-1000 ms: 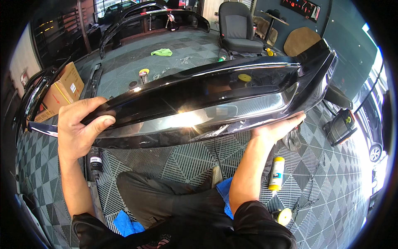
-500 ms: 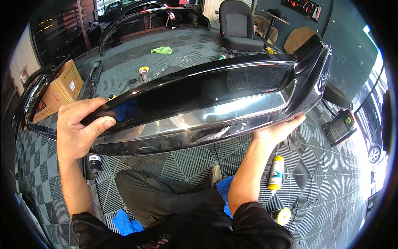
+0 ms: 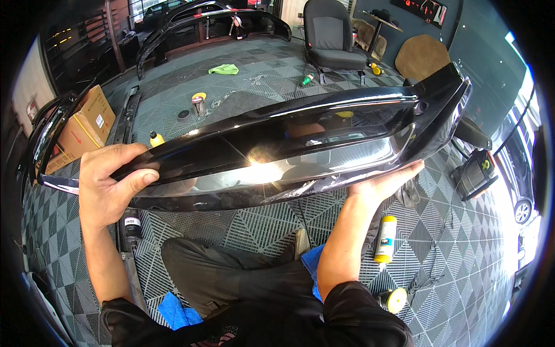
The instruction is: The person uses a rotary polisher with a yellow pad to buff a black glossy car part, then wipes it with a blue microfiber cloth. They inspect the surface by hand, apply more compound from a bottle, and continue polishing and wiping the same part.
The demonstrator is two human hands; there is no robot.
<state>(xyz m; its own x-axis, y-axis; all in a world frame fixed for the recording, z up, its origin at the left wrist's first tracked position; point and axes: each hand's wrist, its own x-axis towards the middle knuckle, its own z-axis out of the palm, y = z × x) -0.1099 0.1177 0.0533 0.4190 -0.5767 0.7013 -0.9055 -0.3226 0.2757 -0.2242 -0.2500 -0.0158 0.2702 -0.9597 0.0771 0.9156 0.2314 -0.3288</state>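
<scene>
I hold a long, glossy black car body panel point(image 3: 289, 150) level in front of me, above my lap. My left hand point(image 3: 110, 185) grips its left end, thumb over the front edge. Under the right part, my right hand point(image 3: 384, 182) supports the lower edge from below, palm up. The panel's shiny face reflects the lights and my arms. Its right end point(image 3: 448, 98) curves upward.
Grey tiled floor all around. A white and yellow bottle point(image 3: 385, 238) and a yellow pad point(image 3: 396, 299) lie right of my leg; blue cloth point(image 3: 173, 309) below. A cardboard box point(image 3: 81, 127) stands at left, a black seat point(image 3: 332, 37) and another black panel point(image 3: 202, 23) behind.
The panel has tilted, so its glossy inner face shows more toward me, and its right end has risen a little. Both hands kept their hold.
</scene>
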